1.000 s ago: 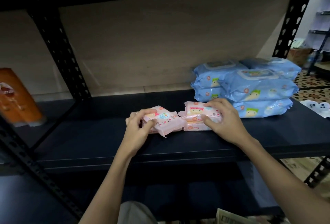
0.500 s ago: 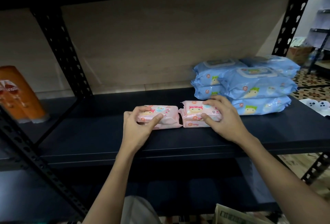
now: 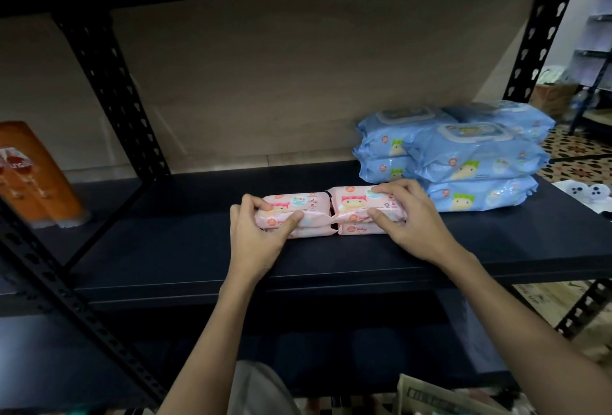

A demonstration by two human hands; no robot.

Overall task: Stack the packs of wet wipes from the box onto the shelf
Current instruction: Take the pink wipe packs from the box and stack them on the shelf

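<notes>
Head cam: dark metal shelf (image 3: 165,249) fills most of the view, w/ black perforated uprights (image 3: 112,90) and a beige back panel (image 3: 298,83) behind. Lower shelf level (image 3: 364,355) is visible below the front edge.

Blue wet wipe packs (image 3: 463,156) sit stacked on the shelf's right part, towards the back, at least two stacks side by side, each a few packs high. Exact count is hard to tell, rear stack is partly hidden.

Orange bottles (image 3: 36,176) stand at far left in the neighbouring bay, blurred, label unreadable.

Pink wet wipe packs in the middle of the shelf, just in front-left of the blue ones, two small stacks touching end to end. Left pink stack (image 3: 298,212) looks two packs high; right pink stack (image 3: 364,212) likewise.

Left hand (image 3: 255,242) grips the left pink stack: fingers curled over the top at its left end, thumb pressed on the front face. Right hand (image 3: 410,219) grips the right pink stack: fingers curled over the top, thumb on the front face. Both forearms reach up from the bottom of frame.

Bottom right: printed paper or carton edge (image 3: 430,394), prob the box but can't confirm. Patterned floor tiles (image 3: 579,149) and a cardboard box (image 3: 549,96) in the bg far right.
</notes>
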